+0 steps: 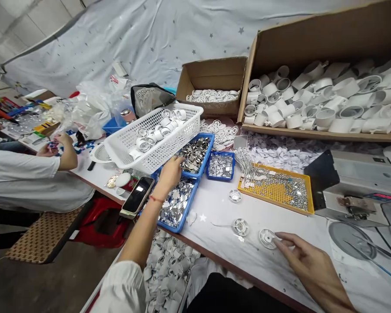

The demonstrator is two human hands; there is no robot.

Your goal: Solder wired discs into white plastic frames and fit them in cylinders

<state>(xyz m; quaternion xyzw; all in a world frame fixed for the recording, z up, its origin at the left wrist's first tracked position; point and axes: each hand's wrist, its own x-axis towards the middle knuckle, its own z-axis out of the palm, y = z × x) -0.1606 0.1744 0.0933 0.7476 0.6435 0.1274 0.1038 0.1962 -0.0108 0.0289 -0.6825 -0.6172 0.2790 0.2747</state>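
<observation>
White wheel, near the front edge of the table, just left of the right hand; being round, it shows no long axis, and its spoked face points mainly upward. The right hand is by far the nearer: thumb and forefinger close on the wheel's right edge, the other fingers loosely bent. Whether the wheel is lifted or rests on the table cannot be told. The left hand lies well apart, farther forward and to the left, reaching into the upper blue tray with fingers curled down at the metal pieces; whether they grasp one is hidden. A second wheel sits just left of the first.
</observation>
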